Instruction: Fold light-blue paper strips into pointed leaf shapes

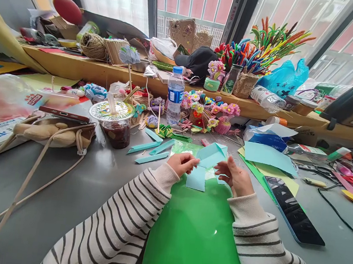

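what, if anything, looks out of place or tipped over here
A clear bottle lies tipped on its side at the front of the wooden ledge, by the blue bag, unlike the upright water bottle. I see no spill on the green sheet.

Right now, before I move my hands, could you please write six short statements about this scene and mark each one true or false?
1. The left hand pinches a folded light-blue paper. True.
2. The right hand holds a smartphone. False: the smartphone lies apart from the right hand, farther right.
3. A glossy green sheet lies below the hands. True.
4. The water bottle has a red cap. False: the water bottle has a blue cap.
5. Folded light-blue strips lie between the left hand and the plastic cup. True.
6. The plastic cup stands right of the water bottle. False: it stands left.
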The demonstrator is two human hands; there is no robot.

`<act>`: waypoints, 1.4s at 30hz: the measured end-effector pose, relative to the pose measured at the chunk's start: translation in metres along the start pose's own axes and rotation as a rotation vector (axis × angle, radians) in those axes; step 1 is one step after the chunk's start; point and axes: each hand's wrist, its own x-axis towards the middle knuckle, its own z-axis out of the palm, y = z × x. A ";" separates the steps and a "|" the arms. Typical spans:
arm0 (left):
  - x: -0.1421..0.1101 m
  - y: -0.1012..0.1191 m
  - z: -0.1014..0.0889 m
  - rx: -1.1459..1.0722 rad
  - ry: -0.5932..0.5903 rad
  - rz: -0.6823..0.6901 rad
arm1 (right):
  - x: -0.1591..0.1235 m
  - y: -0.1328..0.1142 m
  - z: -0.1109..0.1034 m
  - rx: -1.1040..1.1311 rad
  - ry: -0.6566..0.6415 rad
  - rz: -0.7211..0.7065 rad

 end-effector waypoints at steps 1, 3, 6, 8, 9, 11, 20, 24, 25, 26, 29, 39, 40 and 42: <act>0.000 0.000 -0.001 0.048 -0.018 0.010 | 0.001 0.000 -0.001 0.041 0.049 -0.023; -0.001 -0.002 -0.003 0.126 -0.050 0.024 | 0.002 0.000 -0.003 0.067 0.102 -0.073; -0.001 -0.003 -0.005 0.130 -0.019 0.021 | 0.002 0.002 -0.003 0.030 0.099 -0.128; -0.001 -0.002 -0.004 0.044 0.036 -0.005 | 0.001 0.004 0.000 0.023 0.070 -0.125; 0.000 -0.001 -0.004 -0.016 0.057 -0.026 | 0.000 0.005 0.001 0.030 0.055 -0.107; 0.000 0.002 -0.002 -0.142 0.065 -0.081 | -0.002 0.005 0.005 0.051 0.025 -0.054; -0.001 0.001 0.001 -0.305 -0.031 -0.193 | -0.001 0.006 0.004 -0.047 -0.045 -0.041; -0.002 0.005 0.001 -0.313 -0.029 -0.208 | -0.002 0.006 0.007 -0.043 -0.061 -0.070; -0.002 0.006 0.001 -0.316 -0.026 -0.212 | -0.003 0.005 0.009 -0.037 -0.072 -0.079; -0.002 0.006 0.001 -0.319 -0.021 -0.213 | -0.005 0.005 0.010 -0.033 -0.083 -0.083; -0.002 0.006 0.001 -0.324 -0.006 -0.208 | -0.007 0.005 0.014 -0.037 -0.103 -0.055; -0.004 0.005 0.002 -0.311 -0.088 -0.272 | -0.007 0.007 0.013 -0.084 -0.120 -0.100; -0.004 0.006 0.002 -0.317 -0.089 -0.278 | -0.007 0.007 0.013 -0.078 -0.121 -0.098; -0.004 0.006 0.002 -0.324 -0.094 -0.285 | -0.008 0.007 0.013 -0.076 -0.122 -0.113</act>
